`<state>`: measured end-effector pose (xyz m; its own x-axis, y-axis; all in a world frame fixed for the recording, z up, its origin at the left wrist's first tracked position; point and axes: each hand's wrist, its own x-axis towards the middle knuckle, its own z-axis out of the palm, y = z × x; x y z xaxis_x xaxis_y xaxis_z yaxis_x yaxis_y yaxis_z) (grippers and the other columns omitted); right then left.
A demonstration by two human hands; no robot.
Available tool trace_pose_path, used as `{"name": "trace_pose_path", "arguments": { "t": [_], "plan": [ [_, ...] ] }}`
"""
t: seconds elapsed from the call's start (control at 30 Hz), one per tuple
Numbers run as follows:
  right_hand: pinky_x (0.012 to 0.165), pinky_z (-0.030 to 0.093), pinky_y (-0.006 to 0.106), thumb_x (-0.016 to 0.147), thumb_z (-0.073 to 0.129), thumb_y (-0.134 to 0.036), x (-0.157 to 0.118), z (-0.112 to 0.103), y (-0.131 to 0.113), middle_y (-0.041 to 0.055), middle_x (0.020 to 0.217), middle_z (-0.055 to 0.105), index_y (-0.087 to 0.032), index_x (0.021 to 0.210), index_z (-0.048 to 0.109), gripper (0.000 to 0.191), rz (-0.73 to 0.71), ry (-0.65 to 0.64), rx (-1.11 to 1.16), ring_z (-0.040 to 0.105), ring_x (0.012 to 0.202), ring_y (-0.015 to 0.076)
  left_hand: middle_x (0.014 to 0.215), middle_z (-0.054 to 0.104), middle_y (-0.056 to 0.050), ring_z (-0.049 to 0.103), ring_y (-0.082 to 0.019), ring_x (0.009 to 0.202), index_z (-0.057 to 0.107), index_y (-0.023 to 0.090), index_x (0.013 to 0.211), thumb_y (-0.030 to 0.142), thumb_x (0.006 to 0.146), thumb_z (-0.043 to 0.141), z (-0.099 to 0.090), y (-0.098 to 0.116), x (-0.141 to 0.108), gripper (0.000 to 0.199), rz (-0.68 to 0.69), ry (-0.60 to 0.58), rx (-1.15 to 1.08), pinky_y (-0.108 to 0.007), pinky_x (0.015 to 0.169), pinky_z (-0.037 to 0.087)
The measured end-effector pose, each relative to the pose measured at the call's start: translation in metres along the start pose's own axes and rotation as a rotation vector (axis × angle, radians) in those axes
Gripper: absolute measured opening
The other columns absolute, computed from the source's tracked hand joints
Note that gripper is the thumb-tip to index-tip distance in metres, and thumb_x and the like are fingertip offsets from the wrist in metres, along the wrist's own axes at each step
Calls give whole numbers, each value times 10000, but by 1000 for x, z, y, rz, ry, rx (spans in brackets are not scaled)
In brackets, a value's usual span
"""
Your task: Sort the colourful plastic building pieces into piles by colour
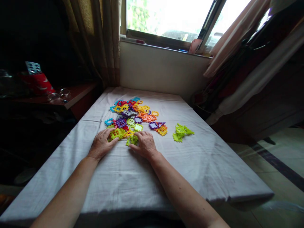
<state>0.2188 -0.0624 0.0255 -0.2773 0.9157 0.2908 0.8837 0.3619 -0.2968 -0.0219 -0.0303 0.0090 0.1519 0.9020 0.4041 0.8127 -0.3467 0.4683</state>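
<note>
A mixed pile of flat plastic pieces with notched edges, in blue, red, yellow, orange, purple and white, lies on the cloth-covered table. At its near left edge my left hand has its fingers closed round yellow-green pieces. My right hand is curled over other green pieces at the pile's near side, thumb and fingers around them. Apart from the pile, to the right, several light-green pieces form a small heap.
The table's pale cloth is slightly wrinkled. On the left, a dark side table holds a red container and glasses. Behind are a curtain and window; clothes hang at the right.
</note>
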Motion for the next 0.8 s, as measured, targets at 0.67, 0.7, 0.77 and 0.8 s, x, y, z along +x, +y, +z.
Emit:
{"name": "trace_pose_path", "arguments": {
  "t": [0.67, 0.7, 0.77, 0.8],
  "plan": [
    [968, 385, 470, 855, 624, -430, -23, -66, 156, 137, 1249, 680, -189, 1158, 719, 398, 707, 358, -257, 554, 1137, 324, 1230, 705, -87, 637, -272, 1161, 637, 241, 1186, 676, 848, 514, -3, 1, 1, 565, -12, 39, -28, -406, 1047, 483],
    [978, 375, 488, 856, 623, -426, -24, -67, 158, 135, 1271, 668, -196, 1144, 726, 383, 724, 363, -277, 531, 1168, 332, 1232, 705, -87, 638, -272, 1161, 639, 240, 1185, 680, 846, 511, -3, 2, 1, 569, -13, 39, -28, -405, 1047, 483],
    [1002, 355, 520, 860, 620, -413, -24, -67, 155, 134, 1316, 642, -206, 1113, 737, 347, 718, 384, -308, 482, 1236, 346, 1235, 705, -89, 638, -272, 1163, 641, 236, 1184, 681, 847, 504, -3, 2, 1, 575, -13, 41, -27, -404, 1052, 480],
    [1010, 355, 521, 863, 619, -395, -23, -66, 151, 133, 1327, 633, -211, 1105, 738, 326, 688, 384, -309, 471, 1254, 346, 1235, 705, -90, 638, -272, 1164, 641, 234, 1184, 681, 848, 500, -3, 2, 1, 577, -13, 43, -26, -404, 1055, 478]
  ]
}}
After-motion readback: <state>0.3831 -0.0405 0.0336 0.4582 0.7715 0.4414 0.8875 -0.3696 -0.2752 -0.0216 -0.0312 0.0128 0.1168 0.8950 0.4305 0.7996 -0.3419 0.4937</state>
